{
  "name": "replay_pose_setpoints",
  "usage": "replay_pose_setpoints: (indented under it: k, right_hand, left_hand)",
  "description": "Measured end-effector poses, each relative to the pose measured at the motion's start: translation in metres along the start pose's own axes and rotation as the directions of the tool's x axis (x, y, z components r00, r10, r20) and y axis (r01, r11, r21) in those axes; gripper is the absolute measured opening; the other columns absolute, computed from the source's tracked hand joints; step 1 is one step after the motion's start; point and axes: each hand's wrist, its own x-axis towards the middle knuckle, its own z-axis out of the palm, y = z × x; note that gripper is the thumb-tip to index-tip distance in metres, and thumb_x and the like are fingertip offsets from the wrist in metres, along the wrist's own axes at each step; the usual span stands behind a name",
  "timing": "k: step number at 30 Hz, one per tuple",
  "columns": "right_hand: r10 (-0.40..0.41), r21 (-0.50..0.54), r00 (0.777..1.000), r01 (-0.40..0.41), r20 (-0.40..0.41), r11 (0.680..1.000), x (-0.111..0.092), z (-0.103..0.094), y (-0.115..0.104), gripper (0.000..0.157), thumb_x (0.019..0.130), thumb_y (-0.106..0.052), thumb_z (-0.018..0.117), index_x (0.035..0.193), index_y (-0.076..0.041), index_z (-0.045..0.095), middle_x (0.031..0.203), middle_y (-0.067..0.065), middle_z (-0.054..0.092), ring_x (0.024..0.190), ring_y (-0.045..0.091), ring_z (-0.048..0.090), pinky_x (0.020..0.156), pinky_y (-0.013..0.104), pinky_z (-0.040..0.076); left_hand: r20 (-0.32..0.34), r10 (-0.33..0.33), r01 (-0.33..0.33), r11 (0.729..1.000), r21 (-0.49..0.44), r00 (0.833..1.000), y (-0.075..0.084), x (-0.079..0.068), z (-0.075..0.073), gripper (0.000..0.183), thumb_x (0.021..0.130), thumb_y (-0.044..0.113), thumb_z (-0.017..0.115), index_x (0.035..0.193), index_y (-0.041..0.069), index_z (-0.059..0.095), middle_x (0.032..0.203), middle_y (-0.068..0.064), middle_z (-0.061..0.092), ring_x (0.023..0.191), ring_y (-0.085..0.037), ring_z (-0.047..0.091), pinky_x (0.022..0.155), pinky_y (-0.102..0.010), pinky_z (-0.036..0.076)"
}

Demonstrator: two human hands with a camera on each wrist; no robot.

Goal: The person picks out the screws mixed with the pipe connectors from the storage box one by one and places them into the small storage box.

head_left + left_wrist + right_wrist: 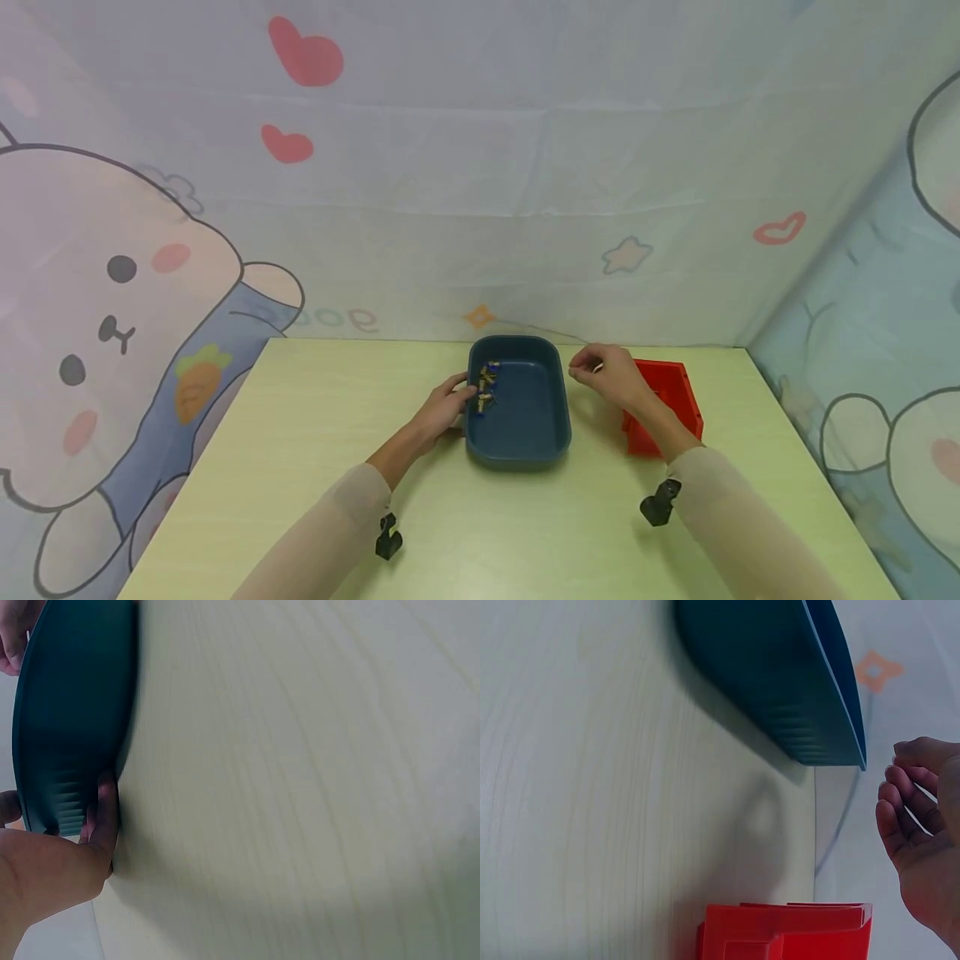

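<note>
A dark blue plastic bin (525,421) stands on the table. Along its left inner side lie several small brass-coloured pieces (483,392) with blue parts. My left hand (441,412) grips the bin's left wall, thumb at the rim and fingers against the outside. In the left wrist view, the fingers (106,810) press on the outer wall. Just right of the bin hovers my right hand (613,375), its fingers loosely curled with thumb and forefinger close together. The right wrist view shows nothing between those fingertips (891,780).
A red plastic bin (681,392) sits to the right, partly behind my right forearm, with red pieces visible inside. The pale wooden table (322,417) ends at a printed cloth backdrop (465,208). Another cloth (862,333) hangs along the right side.
</note>
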Motion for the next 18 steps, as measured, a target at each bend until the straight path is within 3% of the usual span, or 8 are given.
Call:
replay_pose_setpoints:
  k: [18]
  right_hand:
    - [-0.048,-0.008,0.998,0.048,0.028,0.999,0.005,0.019,-0.014,0.006,0.096,-0.009,0.078,0.100,-0.005,0.077,0.092,0.003,0.073,0.085,0.020,0.066,0.078,0.035,0.057]
  left_hand:
    - [0.001,0.008,-0.008,1.000,0.005,1.000,0.002,-0.001,0.000,0.057,0.113,0.029,0.051,0.166,0.014,0.035,0.147,-0.024,0.055,0.132,-0.039,0.060,0.079,-0.042,0.061]
